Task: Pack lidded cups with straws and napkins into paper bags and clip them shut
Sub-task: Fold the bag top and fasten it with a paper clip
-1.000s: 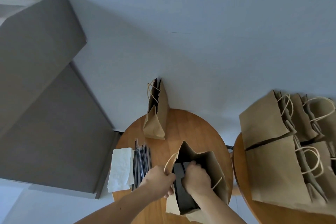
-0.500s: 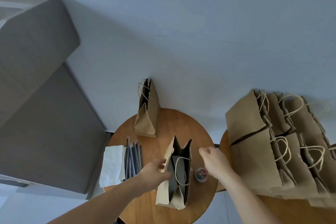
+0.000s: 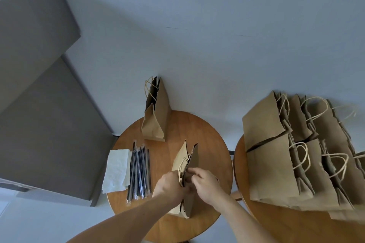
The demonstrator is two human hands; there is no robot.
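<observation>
A brown paper bag [image 3: 189, 161] with twine handles stands on the round wooden table [image 3: 209, 136], its top edges pressed together. My left hand [image 3: 169, 184] grips the bag's top from the left. My right hand [image 3: 205, 183] pinches the same top edge from the right, fingers curled; whether it holds a clip is hidden. A bundle of wrapped dark straws [image 3: 139, 171] and a stack of white napkins [image 3: 116, 171] lie on the table's left side. A second paper bag [image 3: 157, 116] stands at the table's far edge. No cup is visible.
Several filled paper bags [image 3: 296, 156] with handles stand packed together on a second wooden table [image 3: 276, 221] to the right. A grey cabinet [image 3: 45, 124] stands on the left, close to the table. A pale wall lies behind.
My right hand came back from the right, near the small clip dish, to the bag's top. The bag's mouth has been pressed flat between both hands. The dish is hidden now.
</observation>
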